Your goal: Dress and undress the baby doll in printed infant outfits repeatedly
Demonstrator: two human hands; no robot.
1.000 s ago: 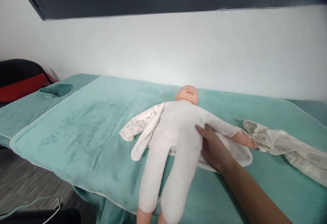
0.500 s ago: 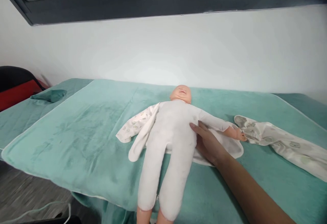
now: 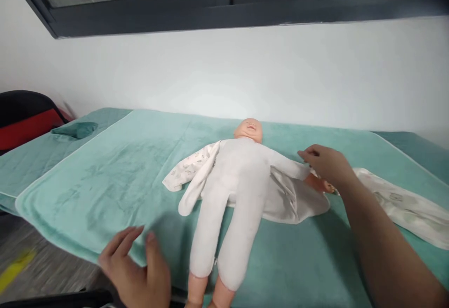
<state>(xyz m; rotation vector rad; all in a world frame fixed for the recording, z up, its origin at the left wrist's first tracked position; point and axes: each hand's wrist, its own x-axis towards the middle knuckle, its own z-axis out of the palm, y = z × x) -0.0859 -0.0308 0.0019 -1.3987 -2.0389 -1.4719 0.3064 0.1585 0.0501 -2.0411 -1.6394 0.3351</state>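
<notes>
A baby doll (image 3: 242,167) with a white cloth body lies face up. A small patterned garment (image 3: 187,168) covers its arm on the left of the picture; the garment's white inner side (image 3: 280,200) spreads out beneath the doll on the right. Over the doll's other forearm (image 3: 315,181) is my right hand (image 3: 328,163), fingers bent and partly hiding the doll's hand. I see nothing held in it, though the inside of its grip is hidden. At the lower left, my left hand (image 3: 136,268) hovers by the bed's edge, thumb and fingers apart, holding nothing.
A green padded cover (image 3: 105,172) lies over the bed. Patterned pale trousers or leggings (image 3: 403,205) lie at the right. A red and black item (image 3: 30,123) stands at the far left. Behind the bed rises a white wall (image 3: 175,74) under a dark window frame (image 3: 140,15).
My right hand has left the doll's side and moved up and right to its forearm. My left hand has come into view at the lower left. The doll stays put.
</notes>
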